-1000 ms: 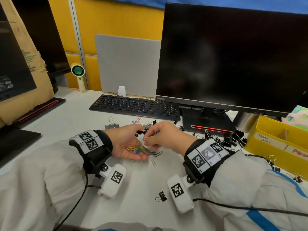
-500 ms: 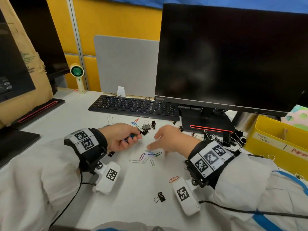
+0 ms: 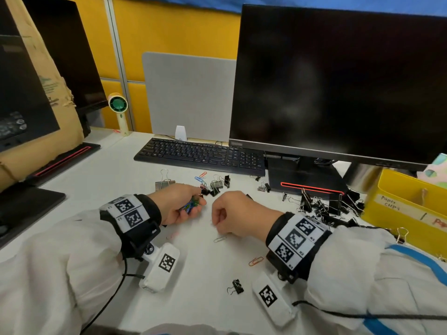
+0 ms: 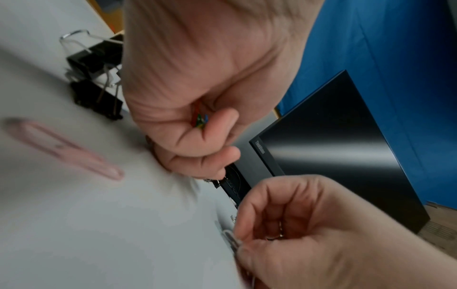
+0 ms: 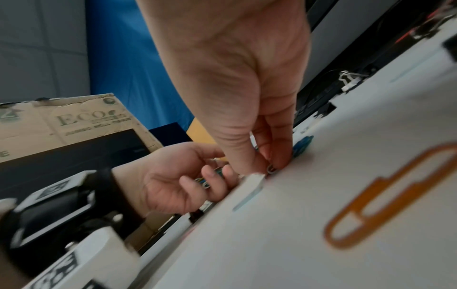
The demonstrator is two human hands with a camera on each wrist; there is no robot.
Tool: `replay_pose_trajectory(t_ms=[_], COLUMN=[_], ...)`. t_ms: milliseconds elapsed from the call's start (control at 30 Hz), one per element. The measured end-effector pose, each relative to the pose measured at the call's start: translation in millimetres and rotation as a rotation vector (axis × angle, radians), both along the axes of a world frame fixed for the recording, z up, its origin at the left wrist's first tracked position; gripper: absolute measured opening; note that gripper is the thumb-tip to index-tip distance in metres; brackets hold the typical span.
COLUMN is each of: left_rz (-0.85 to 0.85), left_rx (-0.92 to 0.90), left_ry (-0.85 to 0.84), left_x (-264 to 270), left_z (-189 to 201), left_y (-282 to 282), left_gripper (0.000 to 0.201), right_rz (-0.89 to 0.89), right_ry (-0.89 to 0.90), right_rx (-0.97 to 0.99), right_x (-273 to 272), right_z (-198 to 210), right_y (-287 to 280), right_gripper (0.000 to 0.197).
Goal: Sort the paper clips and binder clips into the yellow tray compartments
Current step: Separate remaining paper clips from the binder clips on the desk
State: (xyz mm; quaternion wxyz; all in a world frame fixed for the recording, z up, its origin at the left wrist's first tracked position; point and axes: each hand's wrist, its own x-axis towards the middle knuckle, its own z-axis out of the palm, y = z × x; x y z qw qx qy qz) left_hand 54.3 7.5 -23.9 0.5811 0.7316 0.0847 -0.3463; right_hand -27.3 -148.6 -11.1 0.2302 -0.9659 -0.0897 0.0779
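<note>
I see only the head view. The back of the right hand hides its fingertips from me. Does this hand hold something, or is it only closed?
Observer: In the right wrist view, the right hand pinches a small silver paper clip between thumb and finger, right at the desk surface.
Operator: Is any other clip near those fingers, hidden from me?
Observer: Yes, a blue paper clip lies on the desk just beyond them.
Operator: Are the left hand's fingers closed over its clips?
Observer: Yes. In the left wrist view, the left hand curls its fingers round the coloured paper clips, and only their ends show.
</note>
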Motion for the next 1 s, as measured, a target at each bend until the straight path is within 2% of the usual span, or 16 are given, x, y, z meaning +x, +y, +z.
replay_pose_trajectory(t_ms=[133, 233, 300, 367, 433, 533, 633, 700, 733, 800, 867, 1000], left_rz=[-0.047, -0.047, -0.009, 0.005, -0.016, -0.096, -0.181, -0.220, -0.238, -0.261, -0.253, -0.220], left_rx=[-0.016, -0.095, -0.212, -0.295, -0.280, -0.116, 0.078, 0.193, 0.233, 0.286, 0.301, 0.256], left_ry=[0.015, 0.027, 0.063, 0.093, 0.082, -0.037, -0.190, -0.239, -0.238, -0.218, -0.201, -0.137], left_x=[-7, -12, -16, -19, -19, -15, -11, -8, -8, -7, -7, -11], left_z=[3, 3, 4, 6, 6, 5, 7, 10, 12, 16, 17, 11], left_y=[-9, -18, -24, -27, -27, -20, -8, 0, 3, 7, 10, 10], left_gripper=[0.051, 0.059, 0.056, 0.044, 0.036, 0.030, 0.027, 0.029, 0.031, 0.035, 0.036, 0.040], right_rz=[-0.125, -0.213, -0.166, -0.139, -0.207, -0.351, -0.300, -0.248, -0.223, -0.141, -0.061, -0.035], right_ry=[-0.048, -0.090, -0.103, -0.114, -0.153, -0.118, 0.127, 0.191, 0.187, 0.150, 0.108, 0.047], right_rx=[0.045, 0.328, 0.472, 0.513, 0.431, 0.140, -0.101, -0.135, -0.104, -0.068, -0.053, 0.047], right_x=[5, 12, 13, 11, 12, 7, -5, -11, -14, -18, -18, -14], right_z=[3, 10, 16, 22, 26, 28, 23, 16, 13, 8, 4, 1], right_y=[-20, -23, -19, -14, -16, -26, -29, -25, -23, -16, -10, -5], right_gripper=[0.011, 0.013, 0.013, 0.012, 0.012, 0.020, 0.052, 0.073, 0.077, 0.070, 0.054, 0.019])
